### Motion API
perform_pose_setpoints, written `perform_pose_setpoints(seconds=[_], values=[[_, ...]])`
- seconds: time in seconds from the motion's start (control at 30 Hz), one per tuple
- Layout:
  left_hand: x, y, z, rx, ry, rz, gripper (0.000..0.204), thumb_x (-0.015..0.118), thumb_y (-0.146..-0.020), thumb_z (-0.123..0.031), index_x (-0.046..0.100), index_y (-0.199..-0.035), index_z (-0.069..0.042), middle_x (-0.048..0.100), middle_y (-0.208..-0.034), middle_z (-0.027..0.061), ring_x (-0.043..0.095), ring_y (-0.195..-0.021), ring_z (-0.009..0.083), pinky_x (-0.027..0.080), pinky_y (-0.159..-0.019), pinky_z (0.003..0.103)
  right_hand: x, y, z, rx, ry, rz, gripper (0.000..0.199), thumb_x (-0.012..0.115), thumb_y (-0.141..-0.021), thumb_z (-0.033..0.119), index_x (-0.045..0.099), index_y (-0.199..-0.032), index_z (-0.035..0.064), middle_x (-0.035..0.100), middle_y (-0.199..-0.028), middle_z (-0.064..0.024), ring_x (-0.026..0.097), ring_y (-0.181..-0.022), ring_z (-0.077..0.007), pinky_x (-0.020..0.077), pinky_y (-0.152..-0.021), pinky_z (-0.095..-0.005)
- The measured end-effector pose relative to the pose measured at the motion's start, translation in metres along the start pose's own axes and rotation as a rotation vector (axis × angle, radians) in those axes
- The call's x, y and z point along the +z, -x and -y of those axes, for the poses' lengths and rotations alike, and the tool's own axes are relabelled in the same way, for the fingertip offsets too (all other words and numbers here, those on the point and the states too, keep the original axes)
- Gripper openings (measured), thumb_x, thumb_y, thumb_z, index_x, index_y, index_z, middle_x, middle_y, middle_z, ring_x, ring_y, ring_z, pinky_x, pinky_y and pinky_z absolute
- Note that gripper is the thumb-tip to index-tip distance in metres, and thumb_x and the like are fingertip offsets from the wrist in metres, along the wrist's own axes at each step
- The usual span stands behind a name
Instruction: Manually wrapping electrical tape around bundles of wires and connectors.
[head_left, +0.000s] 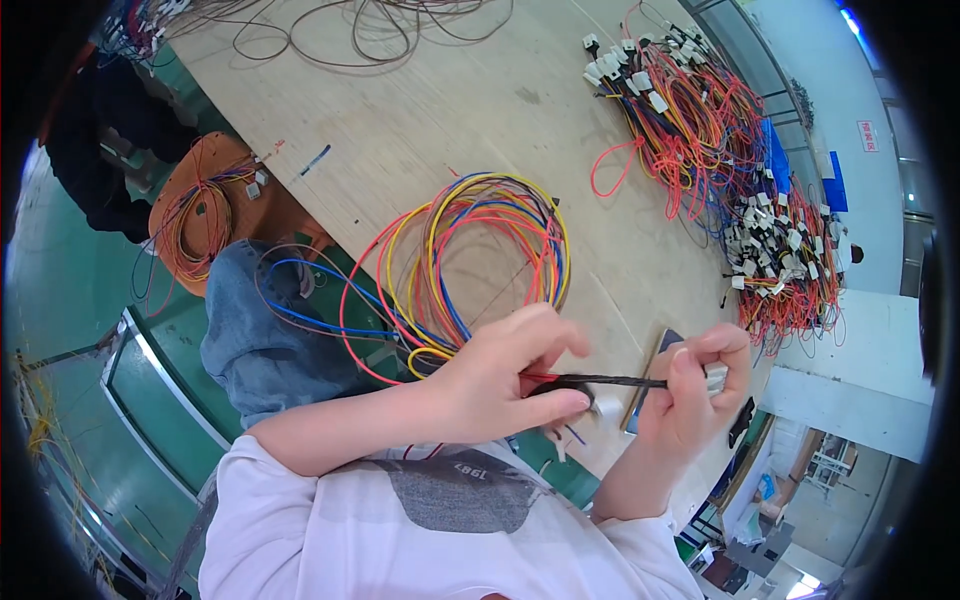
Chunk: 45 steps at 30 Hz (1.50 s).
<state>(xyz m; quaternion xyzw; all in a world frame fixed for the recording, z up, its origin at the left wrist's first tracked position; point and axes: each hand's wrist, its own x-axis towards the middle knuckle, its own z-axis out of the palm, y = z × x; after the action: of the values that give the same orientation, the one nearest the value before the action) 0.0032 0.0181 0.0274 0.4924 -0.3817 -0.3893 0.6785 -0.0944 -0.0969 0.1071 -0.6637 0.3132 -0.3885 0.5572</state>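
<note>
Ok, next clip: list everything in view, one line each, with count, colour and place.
wire bundle wrapped in black tape: one, black with red wire showing, stretched between both hands
coiled wire loop: one, red, yellow, blue and orange, centre of the table
pile of wire harnesses: one big heap, mostly red and orange with white connectors, far right of the table
wooden table: one, pale
orange stool: one, left, carrying wires
left hand: pinching the bundle
right hand: gripping its other end
</note>
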Motion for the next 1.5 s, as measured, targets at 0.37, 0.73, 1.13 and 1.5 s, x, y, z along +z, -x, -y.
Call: perform_pose_setpoints(seconds=[0.37,0.73,1.13,1.5], values=[[-0.01,-0.013,0.013,-0.248,0.352,0.042,0.08,0.075,-0.07,-0.012,0.022,-0.13,-0.005,0.049,-0.106,0.0099,0.055,-0.089,0.0167,0.046,-0.072,0.027,-0.003,0.002,-0.014,-0.039,0.003,0.134,0.019,0.052,-0.073,-0.012,0.047,-0.083,0.0032,0.049,-0.066,-0.0031,0.045,-0.048,-0.0058,0.0341,-0.042,-0.018],[-0.018,0.006,-0.001,0.435,0.041,0.108,0.067,0.082,-0.058,-0.021,0.046,-0.112,-0.006,0.046,-0.098,0.0108,0.048,-0.086,0.0219,0.04,-0.074,0.033,-0.011,-0.022,0.002,0.24,-0.319,0.062,0.016,0.049,-0.074,-0.006,0.045,-0.086,0.0047,0.04,-0.054,0.002,0.028,-0.04,-0.0029,0.0203,-0.04,-0.0189],[-0.009,-0.002,0.011,0.142,0.104,-0.068,0.011,0.066,-0.078,-0.005,0.056,-0.08,-0.001,0.05,-0.075,0.0021,0.046,-0.063,0.0085,0.037,-0.054,0.022,-0.003,0.0,-0.019,0.206,-0.052,0.62,0.026,0.067,-0.078,0.006,0.055,-0.099,-0.0053,0.059,-0.077,-0.0093,0.057,-0.063,-0.0112,0.0456,-0.055,-0.0205],[-0.015,-0.016,0.004,-0.191,0.304,0.02,0.078,0.068,-0.07,0.002,0.023,-0.134,-0.007,0.053,-0.083,0.0064,0.057,-0.076,0.0145,0.047,-0.068,0.026,0.007,0.005,-0.039,-0.148,-0.022,0.474,0.007,0.06,-0.08,0.003,0.057,-0.084,-0.0019,0.056,-0.076,-0.0081,0.05,-0.065,-0.0132,0.0371,-0.057,-0.0239]])
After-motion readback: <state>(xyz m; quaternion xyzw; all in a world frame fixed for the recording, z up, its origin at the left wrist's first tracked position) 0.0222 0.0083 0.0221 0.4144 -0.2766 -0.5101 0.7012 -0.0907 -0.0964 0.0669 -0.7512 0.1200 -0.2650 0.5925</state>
